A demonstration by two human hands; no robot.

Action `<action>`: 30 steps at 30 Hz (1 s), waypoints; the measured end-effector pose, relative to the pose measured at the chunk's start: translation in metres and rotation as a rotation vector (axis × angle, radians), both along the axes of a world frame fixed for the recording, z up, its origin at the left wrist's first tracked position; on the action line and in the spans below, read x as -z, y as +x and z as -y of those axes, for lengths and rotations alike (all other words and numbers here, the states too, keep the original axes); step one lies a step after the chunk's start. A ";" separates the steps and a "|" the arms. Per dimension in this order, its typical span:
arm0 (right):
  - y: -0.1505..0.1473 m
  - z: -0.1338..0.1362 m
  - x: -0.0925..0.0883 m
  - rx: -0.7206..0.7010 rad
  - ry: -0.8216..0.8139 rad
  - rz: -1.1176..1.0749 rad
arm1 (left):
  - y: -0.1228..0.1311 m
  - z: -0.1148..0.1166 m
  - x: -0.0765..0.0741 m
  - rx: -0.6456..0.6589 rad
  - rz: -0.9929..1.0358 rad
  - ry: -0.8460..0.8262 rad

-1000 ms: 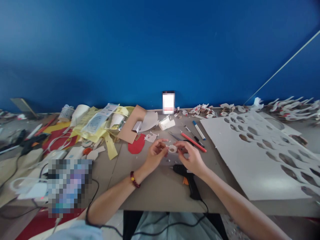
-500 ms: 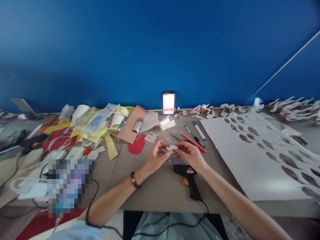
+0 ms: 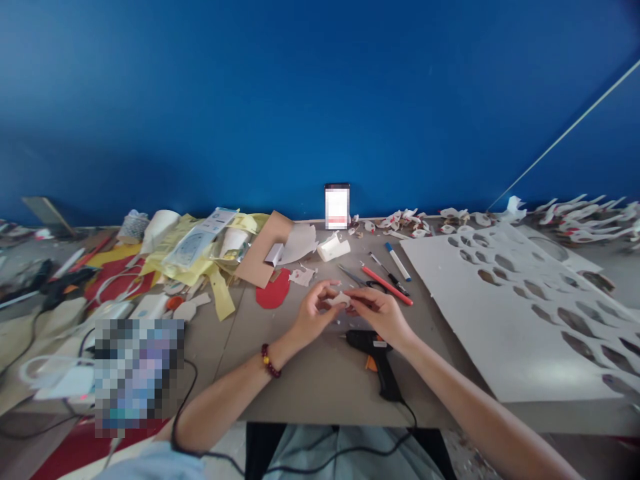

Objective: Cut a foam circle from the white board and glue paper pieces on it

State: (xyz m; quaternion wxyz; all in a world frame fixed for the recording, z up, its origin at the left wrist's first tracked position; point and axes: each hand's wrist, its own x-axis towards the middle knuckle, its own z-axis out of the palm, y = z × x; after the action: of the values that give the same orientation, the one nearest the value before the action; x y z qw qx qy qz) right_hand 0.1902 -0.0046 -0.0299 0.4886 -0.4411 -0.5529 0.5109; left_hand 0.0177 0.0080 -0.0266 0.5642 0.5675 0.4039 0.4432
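Note:
Between the fingertips of both hands is a small white paper piece (image 3: pixel 341 299), partly covered by the fingers. My left hand (image 3: pixel 318 311) pinches its left side, with a dark red bead bracelet on that wrist. On the other side, my right hand (image 3: pixel 381 315) grips the piece with thumb and forefinger. A black hot glue gun (image 3: pixel 376 350) lies on the table just below my right hand. Scissors (image 3: pixel 356 277), a red pen (image 3: pixel 387 283), a black pen (image 3: pixel 384 268) and a blue-capped marker (image 3: pixel 399 261) lie beyond the hands.
A large white sheet (image 3: pixel 480 320) with cut-out holes covers the right side. White paper shapes with red marks (image 3: pixel 407 219) lie along the blue wall. A phone (image 3: pixel 337 205) leans there. Yellow paper (image 3: pixel 223 297), a red disc (image 3: pixel 273 289) and cables crowd the left.
The paper piece has tilted and shifted slightly left and down between the fingers. My right fingers have moved a little lower, while both forearms stay nearly where they were.

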 end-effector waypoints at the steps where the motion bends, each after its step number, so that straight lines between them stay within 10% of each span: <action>1: 0.000 0.000 0.000 0.002 0.019 0.020 | 0.000 0.000 0.001 -0.002 0.002 -0.007; 30: -0.003 0.003 -0.002 0.017 0.046 0.003 | 0.001 0.002 0.002 0.026 -0.011 0.134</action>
State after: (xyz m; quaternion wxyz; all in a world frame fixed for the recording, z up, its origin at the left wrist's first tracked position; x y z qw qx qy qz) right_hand 0.1872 -0.0075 -0.0274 0.5021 -0.4352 -0.5614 0.4932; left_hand 0.0185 0.0061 -0.0288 0.5282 0.6117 0.3693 0.4587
